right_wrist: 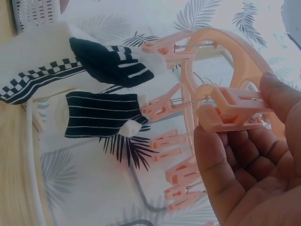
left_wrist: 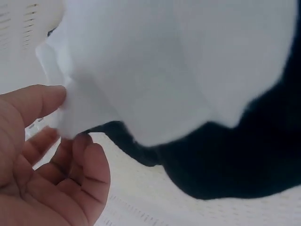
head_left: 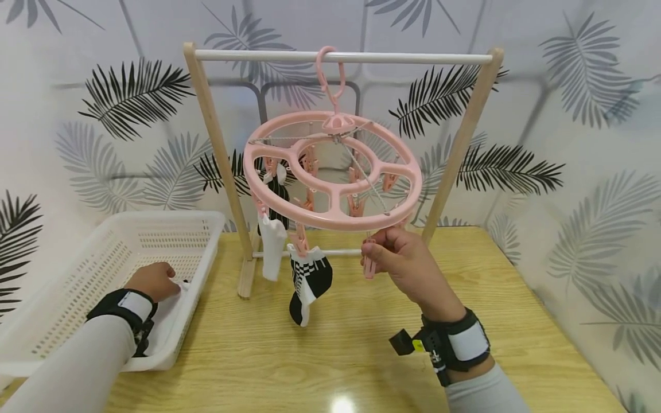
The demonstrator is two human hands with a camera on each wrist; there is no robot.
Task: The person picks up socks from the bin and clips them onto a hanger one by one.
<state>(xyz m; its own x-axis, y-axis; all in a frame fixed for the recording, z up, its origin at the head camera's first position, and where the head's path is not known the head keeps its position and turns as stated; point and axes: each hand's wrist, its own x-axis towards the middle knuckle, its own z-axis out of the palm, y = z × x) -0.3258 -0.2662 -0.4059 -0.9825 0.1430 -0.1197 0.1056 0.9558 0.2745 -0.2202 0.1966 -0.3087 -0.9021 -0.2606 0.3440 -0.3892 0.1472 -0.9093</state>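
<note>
My left hand (head_left: 155, 281) reaches into the white basket (head_left: 209, 252). In the left wrist view its thumb and fingers pinch the edge of a white and black sock (left_wrist: 141, 75), which fills much of that view. My right hand (head_left: 408, 261) holds a pink clothespin (head_left: 369, 267) at the front right of the round pink hanger (head_left: 335, 221). In the right wrist view, thumb and fingers grip this clothespin (right_wrist: 235, 108) from both sides. A black and white sock (head_left: 310, 278), a white sock (head_left: 272, 244) and a black striped sock (head_left: 279, 195) hang from the hanger's left half.
The hanger hooks over the white bar (head_left: 413, 58) of a wooden stand (head_left: 459, 149). Several other pink clothespins (head_left: 355, 205) dangle under the ring. Stand and basket are on a wood-grain table (head_left: 248, 355), before a leaf-patterned backdrop (head_left: 568, 172).
</note>
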